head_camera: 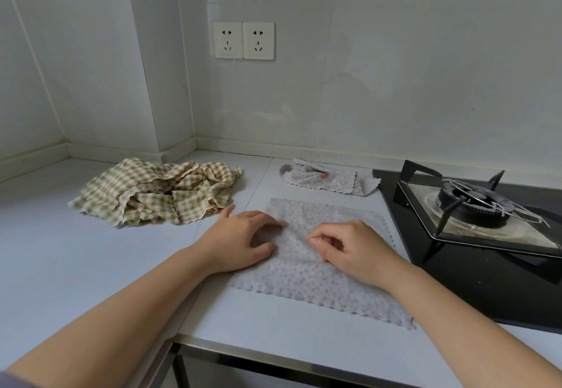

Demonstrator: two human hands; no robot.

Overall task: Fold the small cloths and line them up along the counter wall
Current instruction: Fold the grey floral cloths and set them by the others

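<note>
A grey dotted cloth [319,284] with zigzag edges lies spread flat on the white counter in front of me. My left hand [240,235] rests arched on its left side, fingertips and thumb pressing the fabric. My right hand [355,251] sits on the middle of the cloth with fingers curled and appears to pinch a small ridge of fabric. A second grey dotted cloth [328,179] lies folded in a strip close to the back wall. A loose pile of beige and green checked cloths [158,190] lies to the left.
A black gas hob [474,205] with a metal pan support borders the cloth on the right. Two wall sockets [243,40] sit above the counter. The counter's metal front edge [273,354] runs below my arms. A wall corner juts out behind the checked pile.
</note>
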